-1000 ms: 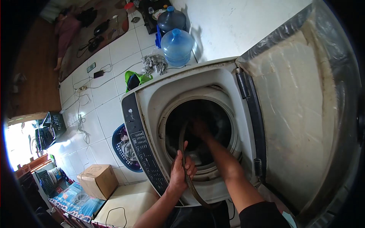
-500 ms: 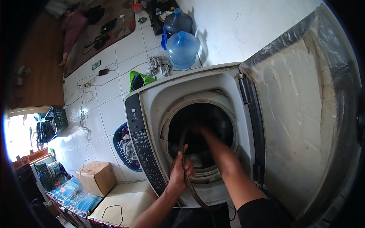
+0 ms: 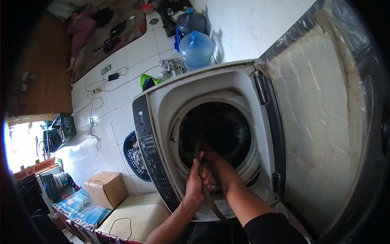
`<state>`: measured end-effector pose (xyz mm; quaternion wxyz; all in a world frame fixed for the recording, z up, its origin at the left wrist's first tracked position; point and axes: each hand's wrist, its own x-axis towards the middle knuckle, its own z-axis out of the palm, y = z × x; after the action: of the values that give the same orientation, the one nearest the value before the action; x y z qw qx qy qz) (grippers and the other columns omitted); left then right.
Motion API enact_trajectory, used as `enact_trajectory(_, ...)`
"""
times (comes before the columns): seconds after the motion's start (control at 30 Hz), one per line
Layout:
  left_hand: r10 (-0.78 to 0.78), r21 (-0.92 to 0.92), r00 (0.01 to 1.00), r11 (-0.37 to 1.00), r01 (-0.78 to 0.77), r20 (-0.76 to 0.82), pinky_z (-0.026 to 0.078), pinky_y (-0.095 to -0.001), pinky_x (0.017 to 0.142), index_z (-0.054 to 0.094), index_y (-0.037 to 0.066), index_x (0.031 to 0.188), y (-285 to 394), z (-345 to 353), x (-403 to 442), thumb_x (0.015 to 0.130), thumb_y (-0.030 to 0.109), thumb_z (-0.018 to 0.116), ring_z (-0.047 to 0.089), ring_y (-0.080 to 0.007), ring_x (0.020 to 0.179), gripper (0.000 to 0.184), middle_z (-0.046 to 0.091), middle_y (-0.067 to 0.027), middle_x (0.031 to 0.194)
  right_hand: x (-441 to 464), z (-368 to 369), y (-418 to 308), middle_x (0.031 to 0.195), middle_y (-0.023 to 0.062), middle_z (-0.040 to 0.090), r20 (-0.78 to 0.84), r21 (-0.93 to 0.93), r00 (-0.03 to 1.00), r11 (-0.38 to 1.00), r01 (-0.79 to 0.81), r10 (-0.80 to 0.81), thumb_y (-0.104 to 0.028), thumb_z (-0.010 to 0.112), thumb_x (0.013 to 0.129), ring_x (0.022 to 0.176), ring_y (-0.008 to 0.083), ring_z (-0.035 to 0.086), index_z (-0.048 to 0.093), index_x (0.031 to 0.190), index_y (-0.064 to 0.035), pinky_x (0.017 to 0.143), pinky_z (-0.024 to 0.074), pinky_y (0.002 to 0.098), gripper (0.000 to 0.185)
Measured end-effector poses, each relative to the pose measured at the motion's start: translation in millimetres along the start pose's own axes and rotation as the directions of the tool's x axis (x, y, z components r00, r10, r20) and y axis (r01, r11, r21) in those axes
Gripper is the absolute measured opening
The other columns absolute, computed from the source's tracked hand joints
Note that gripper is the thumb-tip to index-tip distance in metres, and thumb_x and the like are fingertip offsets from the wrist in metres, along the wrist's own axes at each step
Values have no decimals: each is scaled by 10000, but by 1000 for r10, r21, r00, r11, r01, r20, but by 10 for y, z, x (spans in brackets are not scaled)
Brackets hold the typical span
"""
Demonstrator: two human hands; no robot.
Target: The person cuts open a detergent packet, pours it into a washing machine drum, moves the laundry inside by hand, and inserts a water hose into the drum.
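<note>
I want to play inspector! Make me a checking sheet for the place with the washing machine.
Surface: white floor tiles, with things scattered about.
Job's things: washing machine, lid open; brown hose or strap runs down into its dark tub.
Clutter: cardboard box, blue basket holding cloth, crumpled grey cloth.
Hands: left hand grips the hose or strap; right hand reaches into the tub, too dark to see its grip.
Cables: loose tangle on the tiles, left of the machine in the picture.
Surroundings: white wall, two large water bottles, a person in the far corner.
</note>
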<state>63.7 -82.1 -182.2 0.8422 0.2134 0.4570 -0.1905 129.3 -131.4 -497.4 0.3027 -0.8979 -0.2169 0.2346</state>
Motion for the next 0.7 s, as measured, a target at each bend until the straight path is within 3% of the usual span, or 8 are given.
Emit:
enact_trajectory(0.1, -6, 4, 998, 1000, 6, -66, 309, -250, 395, 437, 224, 1437, -2, -34, -16, 1038, 504, 475, 331, -81, 473, 489, 350, 45, 636, -67, -472, -54, 1372, 171, 600, 482, -70, 838, 965, -253, 255, -398, 544, 936, 1242, 343, 593, 691, 1216, -109, 1036, 473, 457, 428)
enact_trajectory(0.23, -34, -7, 997, 999, 34, -64, 316, -257, 413, 437, 234, 1439, 4, 2, -16, 1034, 497, 491, 336, -87, 482, 485, 346, 37, 641, 43, 190, 829, 1293, 159, 652, 533, -114, 812, 971, -211, 239, -472, 548, 932, 1179, 321, 635, 659, 1264, -134, 998, 501, 473, 486)
enact_trajectory(0.27, -42, -20, 996, 999, 40, -80, 317, -260, 420, 442, 238, 1435, 6, 30, -44, 1033, 496, 494, 339, -89, 485, 481, 345, 36, 642, 66, 370, 1095, 1224, 156, 676, 679, 385, 678, 651, -654, 280, -473, 538, 950, 1147, 309, 649, 650, 1269, -137, 963, 518, 483, 477)
enact_trajectory(0.3, -38, -23, 997, 999, 37, -68, 317, -260, 420, 442, 238, 1435, -16, 53, -63, 1033, 496, 494, 339, -89, 485, 481, 345, 36, 642, 87, 402, 1224, 1155, 154, 701, 803, 585, 571, -44, -810, 169, -474, 527, 967, 1115, 297, 664, 642, 1274, -139, 929, 534, 493, 469)
enact_trajectory(0.4, 7, -50, 1000, 999, -8, -16, 315, -267, 430, 453, 236, 1424, -142, 222, -145, 1029, 499, 502, 346, -96, 490, 477, 354, 31, 637, -4, -583, 534, 1028, 143, 712, 496, 864, 811, -267, -427, 309, -452, 502, 999, 974, 293, 691, 652, 1232, -116, 814, 564, 451, 435)
enact_trajectory(0.53, -17, -3, 1000, 1000, 17, 23, 327, -274, 426, 457, 219, 1423, -367, 514, -386, 1046, 451, 487, 354, -115, 480, 444, 378, 9, 613, 113, -901, 447, 1024, 139, 706, 430, 871, 814, -415, -262, 390, -388, 490, 1017, 921, 294, 695, 636, 1211, -78, 745, 569, 392, 394)
enact_trajectory(0.6, 13, 36, 994, 999, -17, 110, 334, -276, 422, 466, 214, 1417, -456, 623, -564, 1056, 425, 471, 360, -119, 471, 418, 385, 1, 609, 231, -614, 946, 1043, 139, 708, -38, 535, 816, -701, -471, -577, -354, 504, 1020, 907, 298, 701, 637, 1173, -67, 725, 578, 380, 352)
enact_trajectory(0.7, 36, 49, 990, 998, -43, 135, 338, -277, 419, 470, 211, 1413, -481, 650, -706, 1066, 413, 449, 367, -117, 468, 403, 384, -4, 607, 53, -834, 845, 1074, 164, 709, -81, 655, 872, -685, -319, -483, -315, 547, 1010, 959, 302, 705, 628, 1159, -49, 728, 592, 416, 316)
